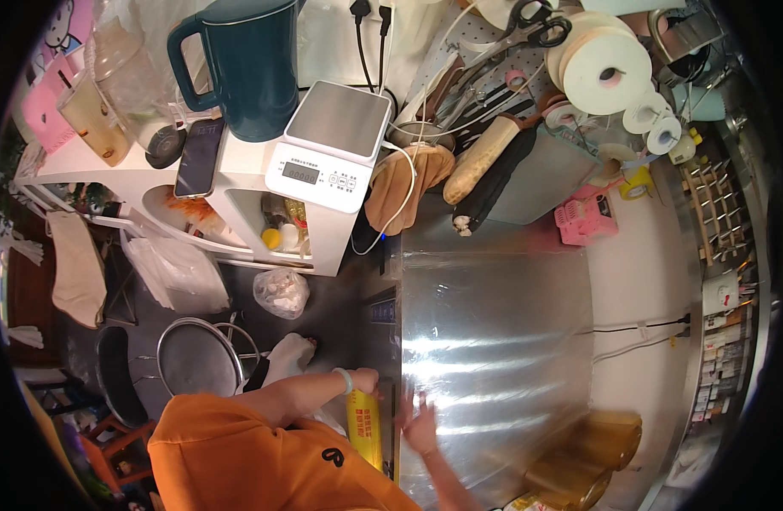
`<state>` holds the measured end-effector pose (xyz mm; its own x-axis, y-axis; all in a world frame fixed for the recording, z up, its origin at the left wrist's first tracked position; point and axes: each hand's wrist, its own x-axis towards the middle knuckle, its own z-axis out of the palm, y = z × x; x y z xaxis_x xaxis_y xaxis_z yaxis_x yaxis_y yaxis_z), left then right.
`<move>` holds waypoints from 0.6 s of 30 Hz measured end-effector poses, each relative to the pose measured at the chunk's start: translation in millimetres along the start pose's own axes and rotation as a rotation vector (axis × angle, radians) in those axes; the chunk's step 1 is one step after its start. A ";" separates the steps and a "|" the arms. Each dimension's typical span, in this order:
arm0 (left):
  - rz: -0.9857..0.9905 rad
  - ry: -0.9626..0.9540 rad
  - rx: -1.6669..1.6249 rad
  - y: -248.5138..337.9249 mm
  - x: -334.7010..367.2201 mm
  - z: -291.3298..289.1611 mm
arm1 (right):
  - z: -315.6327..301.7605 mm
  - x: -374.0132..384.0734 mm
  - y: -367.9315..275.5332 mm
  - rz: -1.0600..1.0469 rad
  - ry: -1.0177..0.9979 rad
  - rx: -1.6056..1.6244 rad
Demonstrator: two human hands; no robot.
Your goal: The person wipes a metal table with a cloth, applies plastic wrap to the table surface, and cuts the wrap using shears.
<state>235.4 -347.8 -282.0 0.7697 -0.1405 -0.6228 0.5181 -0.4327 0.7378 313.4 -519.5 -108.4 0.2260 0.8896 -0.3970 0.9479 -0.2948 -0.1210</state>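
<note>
My left hand [363, 381], with a pale bracelet at its wrist, is closed around the upper end of a yellow roll [364, 426] with red print, which looks like cling film. The roll is upright in the picture, along the near edge of a shiny metal worktop [494, 341]. Clear film with wrinkles shows on the worktop's surface. My right hand [420, 426] is over the worktop just right of the roll, its fingers apart and slightly blurred. Nothing shows in it.
A white digital scale [340, 119], a dark teal kettle [247, 68] and a phone [200, 157] stand on the white cabinet. Amber containers [592, 460] sit at the worktop's lower right, a pink basket [586, 215] at its top. A round stool [200, 358] is on the floor.
</note>
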 end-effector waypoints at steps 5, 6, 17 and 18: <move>0.040 -0.040 -0.073 -3.0 0.8 -3.0 | -290.0 102.9 69.1 -0.164 0.803 -0.331; 0.079 -0.023 -0.079 -3.8 -0.4 -4.0 | -347.0 123.6 63.1 -0.247 0.849 -0.392; 0.113 -0.046 -0.164 -8.1 -3.7 -7.5 | -556.6 246.3 -1.8 -0.296 0.900 -1.104; 0.104 -0.057 -0.170 -8.6 -3.4 -8.2 | -557.9 250.3 -0.3 -0.335 0.898 -1.140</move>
<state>231.4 -336.3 -284.1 0.8022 -0.2290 -0.5514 0.4964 -0.2576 0.8290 495.0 -102.0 299.9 -0.3749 0.8967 0.2356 0.5480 0.0093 0.8365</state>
